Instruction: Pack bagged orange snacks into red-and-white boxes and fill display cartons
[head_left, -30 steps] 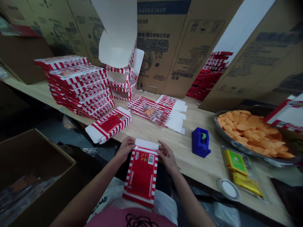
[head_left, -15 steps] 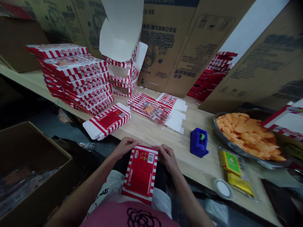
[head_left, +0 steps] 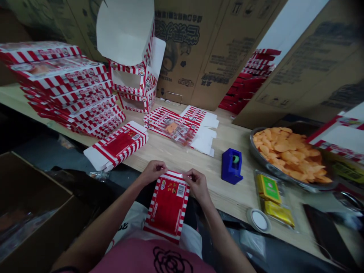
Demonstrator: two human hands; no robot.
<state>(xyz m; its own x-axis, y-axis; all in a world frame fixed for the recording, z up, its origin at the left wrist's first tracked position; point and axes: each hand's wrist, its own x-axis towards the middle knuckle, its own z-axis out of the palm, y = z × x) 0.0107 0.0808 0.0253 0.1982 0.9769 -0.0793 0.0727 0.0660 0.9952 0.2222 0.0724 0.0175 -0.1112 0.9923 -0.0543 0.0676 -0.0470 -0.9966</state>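
Both hands pinch the top edge of a red-and-white striped carton (head_left: pixel 168 204) over the lap: left hand (head_left: pixel 153 171) at its left corner, right hand (head_left: pixel 197 184) at its right. Beyond the right hand, a blue tape dispenser (head_left: pixel 231 166) sits on the desk (head_left: pixel 227 197).

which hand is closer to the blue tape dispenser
Right. The right hand grips the top right corner of the red striped box, just left of the blue tape dispenser. The left hand holds the box's far corner, farther away.
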